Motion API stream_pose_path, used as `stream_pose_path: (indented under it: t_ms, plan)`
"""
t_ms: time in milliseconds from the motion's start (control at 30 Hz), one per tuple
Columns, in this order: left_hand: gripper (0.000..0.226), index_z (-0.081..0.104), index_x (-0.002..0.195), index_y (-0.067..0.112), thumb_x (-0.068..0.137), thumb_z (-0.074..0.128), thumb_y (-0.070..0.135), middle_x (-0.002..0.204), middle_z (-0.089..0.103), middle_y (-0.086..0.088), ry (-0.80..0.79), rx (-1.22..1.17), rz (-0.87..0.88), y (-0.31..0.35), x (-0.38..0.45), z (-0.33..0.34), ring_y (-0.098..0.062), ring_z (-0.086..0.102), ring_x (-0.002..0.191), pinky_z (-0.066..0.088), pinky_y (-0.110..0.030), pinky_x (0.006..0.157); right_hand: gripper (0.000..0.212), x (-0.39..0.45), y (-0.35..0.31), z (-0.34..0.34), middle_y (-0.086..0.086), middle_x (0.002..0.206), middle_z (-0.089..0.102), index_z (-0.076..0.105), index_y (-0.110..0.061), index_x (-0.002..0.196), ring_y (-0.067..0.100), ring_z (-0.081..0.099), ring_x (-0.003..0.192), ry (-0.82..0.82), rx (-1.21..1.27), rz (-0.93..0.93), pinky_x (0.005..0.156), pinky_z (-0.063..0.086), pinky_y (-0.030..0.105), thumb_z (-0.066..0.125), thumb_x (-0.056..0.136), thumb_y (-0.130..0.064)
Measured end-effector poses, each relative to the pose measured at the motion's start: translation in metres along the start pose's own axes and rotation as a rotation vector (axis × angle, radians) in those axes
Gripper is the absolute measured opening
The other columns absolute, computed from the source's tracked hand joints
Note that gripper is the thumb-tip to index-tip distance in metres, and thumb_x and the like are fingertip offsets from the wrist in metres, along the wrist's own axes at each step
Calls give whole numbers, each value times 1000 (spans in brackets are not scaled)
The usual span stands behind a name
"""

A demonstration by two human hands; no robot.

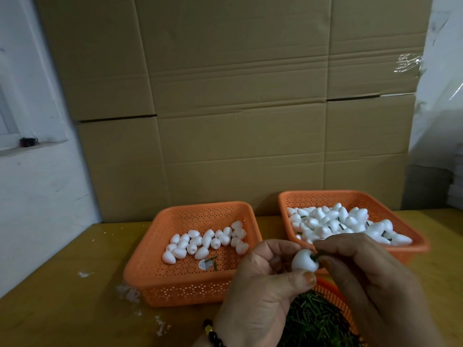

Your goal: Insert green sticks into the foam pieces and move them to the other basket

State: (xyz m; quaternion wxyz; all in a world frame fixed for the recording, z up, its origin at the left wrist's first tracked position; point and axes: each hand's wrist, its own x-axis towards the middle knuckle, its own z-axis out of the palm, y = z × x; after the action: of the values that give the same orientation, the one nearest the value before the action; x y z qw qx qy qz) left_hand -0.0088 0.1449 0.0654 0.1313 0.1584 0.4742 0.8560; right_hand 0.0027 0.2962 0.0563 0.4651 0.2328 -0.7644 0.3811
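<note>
Dim, flat indoor light, soft overall focus, wide-angle bowing at the edges, faint glare on plastic wrap (407, 62).

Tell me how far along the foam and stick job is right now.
Well past halfway, it seems. Done: the right basket holds a heap of foam pieces, several showing green sticks. In hand: the left hand holds one foam piece while the right hand pushes a green stick into it. Left: roughly two dozen plain pieces in the left basket.

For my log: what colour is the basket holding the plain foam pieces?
Orange, with a perforated pattern; the basket shows best in the head view.
</note>
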Motion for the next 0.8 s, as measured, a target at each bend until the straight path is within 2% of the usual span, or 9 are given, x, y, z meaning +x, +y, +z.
stream_pose_path:
  t_ms: [167, 333, 400, 500, 600, 700, 800]
  plan:
    - [37, 68, 79, 8, 51, 68, -15, 79, 69, -10, 12, -14, -5, -1, 1, 0, -15, 66, 69, 53, -25, 58, 12, 1, -5, 0, -22, 92, 63, 63, -33, 93, -4, 63, 87, 6, 6, -5, 74, 42, 4, 57, 84, -28]
    - [35, 70, 76, 9, 51, 68, -16, 80, 70, -11, 16, -27, -14, -2, 1, 1, -16, 66, 70, 52, -26, 58, 7, 0, -5, 0, -20, 89, 63, 64, -28, 87, -4, 63, 83, 18, 16, 21, 71, 43, 4, 59, 83, -29]
    - [34, 71, 75, 10, 52, 68, -15, 80, 70, -11, 19, -30, -20, -2, 2, 0, -17, 66, 71, 53, -26, 59, 4, 0, -4, 0, -19, 89, 64, 65, -28, 86, -3, 63, 82, 18, 9, 35, 70, 43, 5, 66, 82, -26]
    - [35, 69, 78, 9, 53, 68, -14, 80, 71, -10, 18, -26, -20, -3, 1, 0, -17, 67, 71, 54, -27, 60, 6, 1, -5, 0, -20, 89, 64, 65, -27, 85, -4, 63, 81, 9, 5, 49, 70, 43, 4, 68, 81, -25]
    - [32, 71, 78, 9, 55, 69, -13, 82, 71, -12, 8, -43, -24, -2, 1, -1, -18, 68, 72, 54, -27, 59, 9, -1, -5, 1, -18, 90, 66, 67, -28, 91, -3, 66, 82, -2, 52, 91, 70, 47, 6, 67, 82, -27]
    - [30, 74, 81, 11, 59, 71, -10, 89, 70, -15, -11, -77, -24, 0, 1, -2, -21, 68, 75, 54, -28, 60, 24, -4, -6, 2, -15, 95, 69, 65, -34, 103, -1, 68, 85, 0, 185, 190, 73, 50, 7, 62, 79, -35]
    - [28, 76, 85, 15, 63, 73, -1, 97, 71, -15, -23, -106, -28, 2, 2, -4, -20, 67, 77, 54, -28, 63, 26, -7, -5, 3, -12, 97, 71, 63, -39, 108, 4, 70, 84, -17, 265, 236, 75, 54, 16, 68, 83, -36]
